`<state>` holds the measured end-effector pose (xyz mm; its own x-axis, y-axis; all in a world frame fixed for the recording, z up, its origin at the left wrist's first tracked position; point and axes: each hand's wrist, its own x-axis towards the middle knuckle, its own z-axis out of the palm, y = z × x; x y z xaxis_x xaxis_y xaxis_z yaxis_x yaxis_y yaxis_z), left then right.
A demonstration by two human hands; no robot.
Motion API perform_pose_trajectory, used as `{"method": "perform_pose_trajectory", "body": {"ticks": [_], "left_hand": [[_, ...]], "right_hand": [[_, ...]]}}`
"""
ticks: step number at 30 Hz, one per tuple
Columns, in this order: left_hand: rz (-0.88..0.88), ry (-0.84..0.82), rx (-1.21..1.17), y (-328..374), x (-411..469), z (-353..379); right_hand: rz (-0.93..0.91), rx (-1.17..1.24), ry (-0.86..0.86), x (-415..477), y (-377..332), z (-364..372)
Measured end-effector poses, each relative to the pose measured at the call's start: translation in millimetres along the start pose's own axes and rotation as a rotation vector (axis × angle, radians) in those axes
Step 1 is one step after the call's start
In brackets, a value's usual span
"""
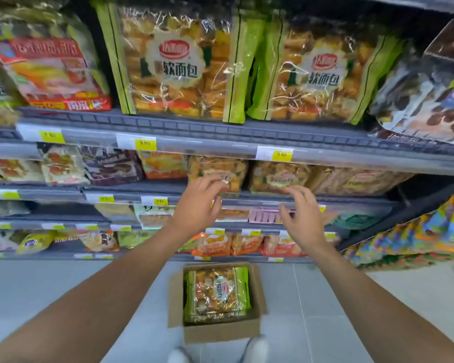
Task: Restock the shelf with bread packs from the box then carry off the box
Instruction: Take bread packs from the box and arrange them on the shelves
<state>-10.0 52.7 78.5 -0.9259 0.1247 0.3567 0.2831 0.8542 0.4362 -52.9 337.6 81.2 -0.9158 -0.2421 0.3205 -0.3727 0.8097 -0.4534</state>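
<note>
Both hands empty, fingers spread: left hand (197, 205) and right hand (303, 218) raised before the shelf (247, 197). 1 pack (216, 293) lying flat in the box (220, 330) on the floor. Probably light, soft, slippery wrap; best gripped at both side edges. Open floor around.

Green-edged bread pack (216, 294) (brown box (220, 332))

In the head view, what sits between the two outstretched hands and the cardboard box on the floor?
In the head view, below the left hand and right hand, two lower shelves of snack bags intervene, then bare floor before the cardboard box holding a bread pack.
</note>
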Motion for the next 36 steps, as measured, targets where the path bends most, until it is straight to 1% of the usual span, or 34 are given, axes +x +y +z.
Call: {"method": "perform_pose_trajectory", "body": {"ticks": [4, 8, 11, 15, 21, 24, 27, 29, 32, 36], "left_hand": [[-0.152, -0.080, -0.042, -38, -51, 41], [-0.311, -0.215, -0.063, -76, -108, 96], [-0.441, -0.292, -0.103, -97, -150, 140], [-0.607, -0.401, -0.116, -125, -200, 204], [-0.885, -0.622, -0.150, -163, -256, 307], [-1.002, -0.683, -0.199, -177, -275, 359], [-1.115, -0.721, -0.244, -192, -291, 411], [-1.138, -0.735, -0.263, -200, -297, 442], [-1.228, -0.730, -0.329, -213, -302, 483], [-1.374, -0.665, -0.413, -248, -316, 540]], "right_hand": [[0.124, 0.039, -0.193, -38, 23, 50], [0.230, 0.100, -0.284, -86, 56, 109], [0.382, 0.165, -0.414, -125, 89, 161], [0.526, 0.175, -0.561, -165, 132, 227], [0.762, 0.185, -0.788, -211, 189, 321], [0.827, 0.206, -0.787, -231, 215, 372], [0.865, 0.143, -0.860, -248, 236, 420], [0.896, 0.161, -0.880, -259, 256, 453], [0.950, 0.168, -0.901, -271, 283, 499], [1.052, 0.187, -0.868, -279, 313, 554]]}}
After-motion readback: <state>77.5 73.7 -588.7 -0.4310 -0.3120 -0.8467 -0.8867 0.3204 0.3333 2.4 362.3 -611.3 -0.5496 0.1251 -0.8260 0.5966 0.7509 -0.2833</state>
